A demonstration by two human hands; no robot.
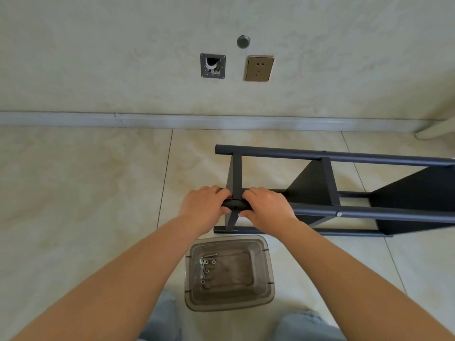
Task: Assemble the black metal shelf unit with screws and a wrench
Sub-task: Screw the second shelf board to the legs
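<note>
The black metal shelf unit (344,183) lies on its side on the tiled floor, its round posts running off to the right. My left hand (204,207) grips the left end of the near upper post, fingers curled over it. My right hand (268,207) grips the same post just right of a thin cross bar (236,175). One silver screw head (339,213) shows further along that post. Several loose screws and a wrench (205,267) lie in a clear plastic bin (263,289) in front of my knees.
The wall with its grey skirting (123,119) runs behind the shelf, with a socket (259,68) and an open wall box (213,65). A pale furniture leg (435,130) stands at the far right. Bare floor tiles (86,183) spread to the left.
</note>
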